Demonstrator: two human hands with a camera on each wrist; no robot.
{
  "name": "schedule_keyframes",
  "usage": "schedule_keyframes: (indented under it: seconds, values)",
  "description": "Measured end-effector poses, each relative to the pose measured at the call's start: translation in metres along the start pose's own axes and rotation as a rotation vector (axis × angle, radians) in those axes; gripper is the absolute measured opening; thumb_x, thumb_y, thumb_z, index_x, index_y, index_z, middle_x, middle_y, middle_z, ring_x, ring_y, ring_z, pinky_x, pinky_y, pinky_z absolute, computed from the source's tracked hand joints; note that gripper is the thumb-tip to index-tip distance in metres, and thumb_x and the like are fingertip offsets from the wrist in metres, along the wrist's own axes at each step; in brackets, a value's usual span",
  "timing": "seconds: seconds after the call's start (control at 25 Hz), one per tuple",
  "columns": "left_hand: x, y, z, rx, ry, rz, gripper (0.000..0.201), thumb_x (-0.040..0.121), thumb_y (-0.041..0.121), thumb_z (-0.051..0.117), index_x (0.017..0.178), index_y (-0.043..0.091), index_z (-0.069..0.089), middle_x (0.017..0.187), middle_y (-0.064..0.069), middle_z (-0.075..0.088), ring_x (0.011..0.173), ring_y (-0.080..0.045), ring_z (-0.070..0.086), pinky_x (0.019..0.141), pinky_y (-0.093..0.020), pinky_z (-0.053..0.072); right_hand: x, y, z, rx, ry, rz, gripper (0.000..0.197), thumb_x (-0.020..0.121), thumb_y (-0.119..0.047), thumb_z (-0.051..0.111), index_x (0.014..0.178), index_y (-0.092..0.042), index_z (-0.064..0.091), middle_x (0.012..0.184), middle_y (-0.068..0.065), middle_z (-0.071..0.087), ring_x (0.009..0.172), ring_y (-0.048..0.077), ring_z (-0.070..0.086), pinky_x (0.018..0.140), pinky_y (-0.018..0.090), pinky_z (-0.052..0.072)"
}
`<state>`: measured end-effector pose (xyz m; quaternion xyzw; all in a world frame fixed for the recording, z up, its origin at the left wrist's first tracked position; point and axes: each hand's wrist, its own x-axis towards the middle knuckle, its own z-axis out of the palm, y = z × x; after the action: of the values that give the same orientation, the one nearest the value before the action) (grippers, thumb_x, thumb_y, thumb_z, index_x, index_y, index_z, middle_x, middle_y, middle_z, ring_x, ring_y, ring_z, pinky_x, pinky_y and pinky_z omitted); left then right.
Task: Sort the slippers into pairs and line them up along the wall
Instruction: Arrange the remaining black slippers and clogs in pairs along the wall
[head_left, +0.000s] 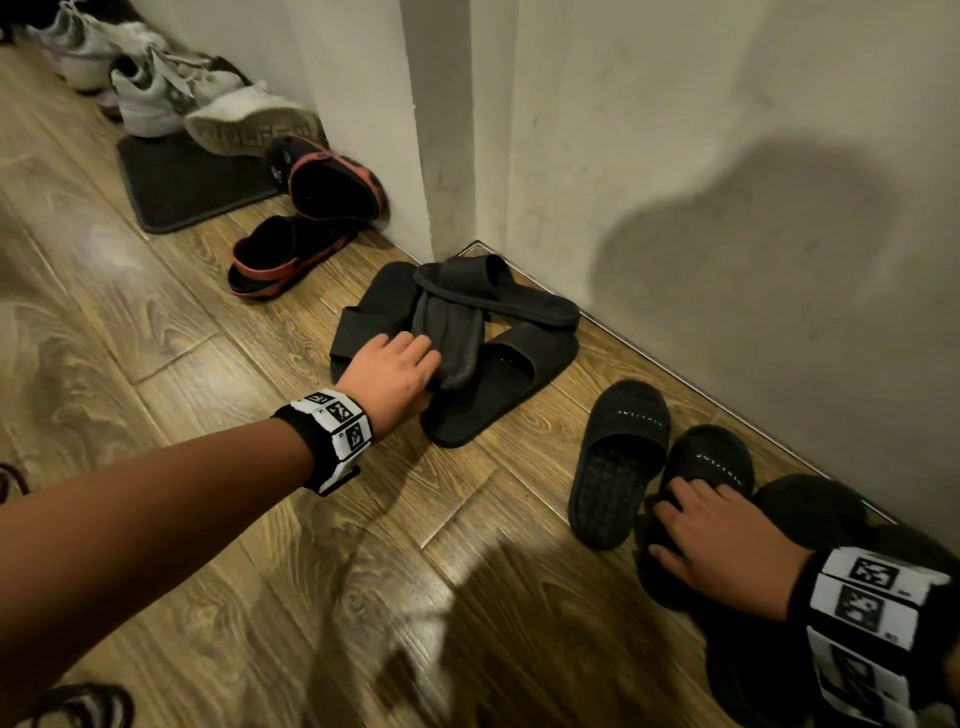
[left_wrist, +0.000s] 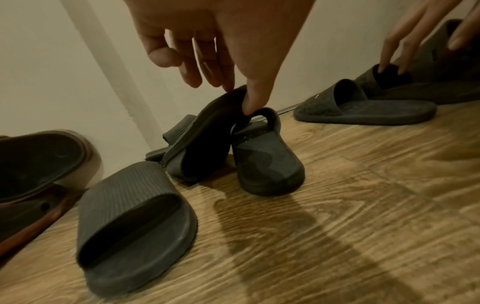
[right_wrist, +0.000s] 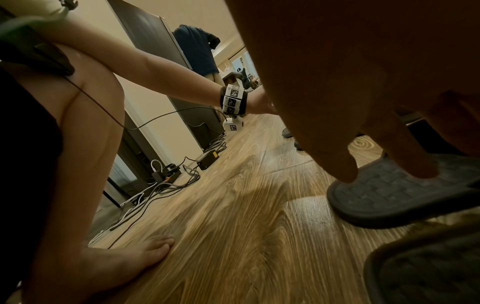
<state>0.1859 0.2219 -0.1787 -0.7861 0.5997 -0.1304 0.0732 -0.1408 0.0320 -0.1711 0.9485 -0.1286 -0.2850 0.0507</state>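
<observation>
Several black slippers lie piled at the wall corner. My left hand (head_left: 431, 364) (left_wrist: 239, 98) pinches the edge of an upturned black slipper (head_left: 452, 332) (left_wrist: 200, 139) that leans on a smooth slide (head_left: 498, 384) (left_wrist: 267, 164). A ribbed slide (head_left: 498, 291) lies across the pile and another ribbed one (head_left: 374, 312) (left_wrist: 135, 205) sits to its left. Further right, my right hand (head_left: 691, 499) (right_wrist: 389, 170) rests with straight fingers on a lettered black slipper (head_left: 722, 457), fingertips at its strap opening. Its match (head_left: 618, 467) (left_wrist: 363, 111) lies beside it.
Red-and-black clogs (head_left: 322, 182) (head_left: 275, 260), white sneakers (head_left: 156, 88) and a dark mat (head_left: 182, 187) lie along the wall to the left. Dark fuzzy slippers (head_left: 810, 504) sit by my right wrist. Cables and adapters (right_wrist: 166, 174) run along the opposite wall; a person (right_wrist: 197, 51) stands far off.
</observation>
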Motion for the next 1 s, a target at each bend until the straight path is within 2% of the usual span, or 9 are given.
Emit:
schedule_keyframes:
  seconds: [0.12,0.28,0.36,0.44,0.56,0.64,0.72,0.88,1.0]
  values:
    - [0.003,0.002,0.003,-0.191,0.111,-0.172,0.031,0.071,0.033,0.071,0.084,0.008,0.058,0.083,-0.012,0.060,0.079,-0.031,0.062,0.060,-0.038,0.049,0.002,-0.004,-0.003,0.004,0.010,-0.012,0.052,0.095,-0.055,0.033,0.131,-0.020,0.046,0.133,0.005,0.045,0.119,0.021,0.046,0.098,0.034,0.037]
    - [-0.002,-0.015,0.005,-0.554,0.162,-0.714,0.030,0.071,0.049,0.063,0.084,0.024,0.052,0.088,0.001,0.058,0.079,-0.019,0.055,0.063,-0.030,0.043,0.007,-0.007,-0.007,-0.003,0.023,-0.014,0.053,0.095,-0.055,0.034,0.131,-0.020,0.047,0.132,0.006,0.045,0.119,0.022,0.046,0.098,0.034,0.038]
    - [-0.011,-0.025,0.007,-0.727,0.177,-0.928,0.028,0.070,0.052,0.061,0.078,0.027,0.050,0.075,0.008,0.056,0.071,-0.017,0.054,0.063,-0.028,0.040,0.008,-0.006,-0.006,-0.004,0.023,-0.016,0.053,0.095,-0.056,0.034,0.131,-0.020,0.046,0.132,0.006,0.045,0.119,0.022,0.046,0.098,0.035,0.038]
    - [-0.021,-0.034,0.012,-0.864,0.192,-1.115,0.031,0.074,0.049,0.061,0.066,0.021,0.050,0.059,0.008,0.052,0.067,-0.024,0.057,0.062,-0.028,0.037,0.007,-0.005,-0.005,-0.004,0.018,-0.020,0.053,0.095,-0.056,0.033,0.132,-0.020,0.046,0.132,0.006,0.045,0.119,0.022,0.046,0.097,0.035,0.038]
    - [-0.033,-0.042,0.026,-0.908,-0.051,-1.316,0.043,0.082,0.043,0.061,0.057,0.008,0.056,0.061,-0.013,0.060,0.078,-0.038,0.066,0.068,-0.039,0.051,0.005,-0.004,-0.003,-0.003,0.017,-0.022,0.053,0.094,-0.056,0.033,0.132,-0.021,0.046,0.133,0.005,0.044,0.119,0.021,0.046,0.097,0.034,0.037]
    - [-0.039,-0.038,0.033,-1.004,-0.376,-1.322,0.042,0.084,0.042,0.064,0.078,0.000,0.064,0.082,-0.019,0.068,0.072,-0.034,0.067,0.067,-0.039,0.056,0.004,-0.004,-0.002,0.000,0.019,-0.020,0.053,0.094,-0.057,0.033,0.131,-0.021,0.046,0.132,0.004,0.044,0.118,0.020,0.046,0.097,0.033,0.038]
    - [-0.042,-0.032,0.035,-1.049,-0.545,-1.272,0.040,0.084,0.041,0.065,0.079,0.002,0.064,0.079,-0.014,0.067,0.056,-0.025,0.059,0.054,-0.027,0.048,0.004,-0.005,-0.003,0.000,0.023,-0.019,0.053,0.094,-0.057,0.033,0.131,-0.022,0.046,0.131,0.003,0.045,0.118,0.019,0.046,0.096,0.033,0.038]
    - [-0.041,-0.021,0.033,-0.901,-0.590,-1.070,0.043,0.084,0.043,0.062,0.057,0.009,0.062,0.060,-0.006,0.065,0.046,-0.022,0.055,0.046,-0.021,0.043,0.003,-0.005,-0.005,-0.008,0.020,-0.019,0.053,0.094,-0.057,0.033,0.132,-0.022,0.046,0.134,0.004,0.044,0.119,0.020,0.046,0.096,0.033,0.038]
    - [-0.034,-0.019,0.027,-0.787,-0.598,-0.959,0.043,0.085,0.039,0.061,0.077,-0.002,0.071,0.082,-0.019,0.073,0.070,-0.032,0.068,0.066,-0.037,0.057,0.000,-0.005,-0.004,-0.020,0.011,-0.021,0.053,0.094,-0.057,0.033,0.131,-0.022,0.047,0.133,0.004,0.045,0.118,0.020,0.047,0.096,0.033,0.038]
